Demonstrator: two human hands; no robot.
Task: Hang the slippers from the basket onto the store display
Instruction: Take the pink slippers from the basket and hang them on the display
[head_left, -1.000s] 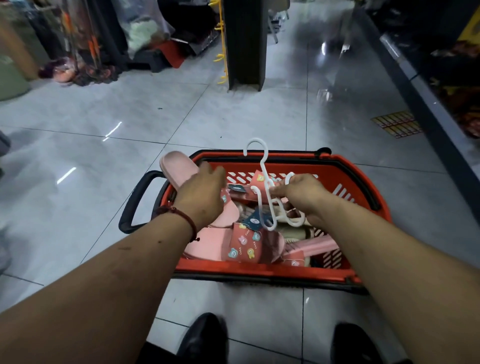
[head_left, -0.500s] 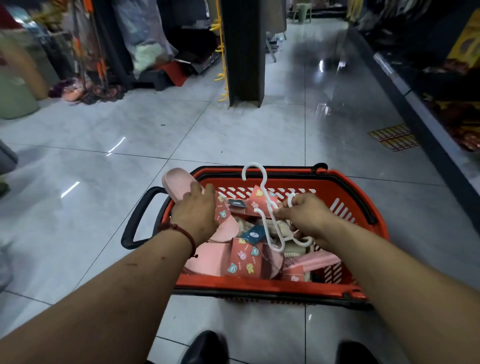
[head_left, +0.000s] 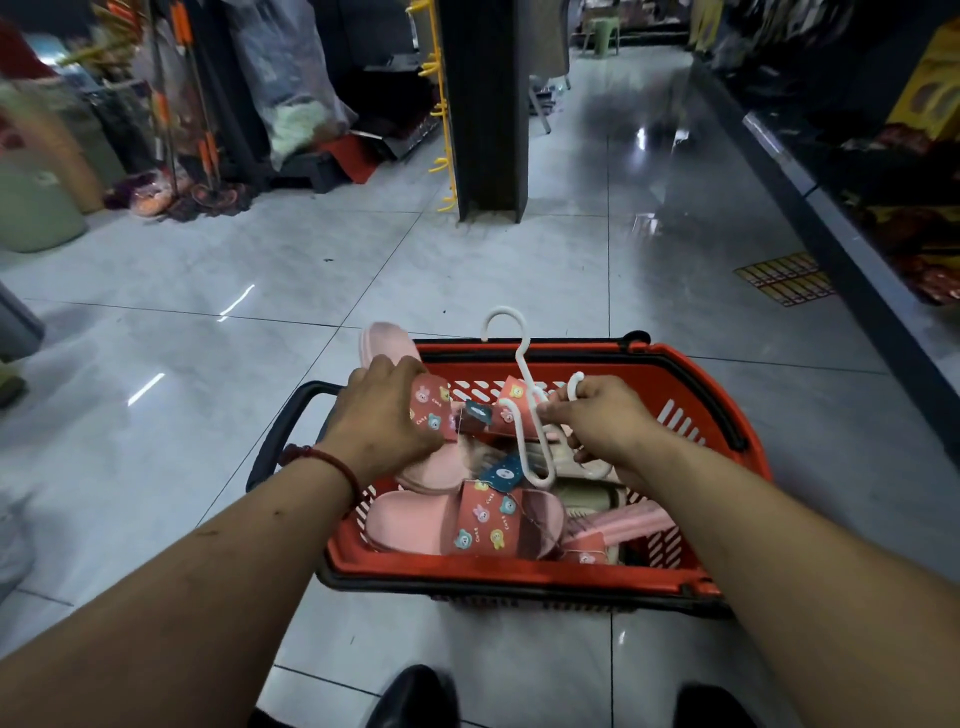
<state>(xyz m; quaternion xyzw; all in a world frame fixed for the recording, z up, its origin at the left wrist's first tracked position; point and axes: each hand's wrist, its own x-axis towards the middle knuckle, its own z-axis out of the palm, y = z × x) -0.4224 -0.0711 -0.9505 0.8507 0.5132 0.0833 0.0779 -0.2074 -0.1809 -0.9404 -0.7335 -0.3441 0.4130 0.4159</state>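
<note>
Left grip: fingers curled over a pink slipper, clasping it at the strap, above the far-left corner of the red basket. Right grip: thumb and fingers pinching a white plastic hanger low on its stem, with the hook end pointing far and up past the basket's far rim. Key relation: the slipper lies just left of the hanger, close to it but not clearly touching. The slipper's long axis runs near to far, toe poking over the far rim, roughly parallel to the hanger stem. The strap sits on the side toward the hanger's lower arm, so the join is judged a short sideways meeting: the left grip carries the slipper across and the right grip only steadies. A second red strap sits right against the stem; cannot tell whether it is already threaded on. Slipper look: pale pink moulded sole, coral-red strap printed with small cartoon animal faces, and a dark tag beside it. More pink slippers lie loose in the basket, which stands on the tiled floor. A dark post with yellow pegs stands far off, well apart; likely a hanging spot, not confirmed.
</note>
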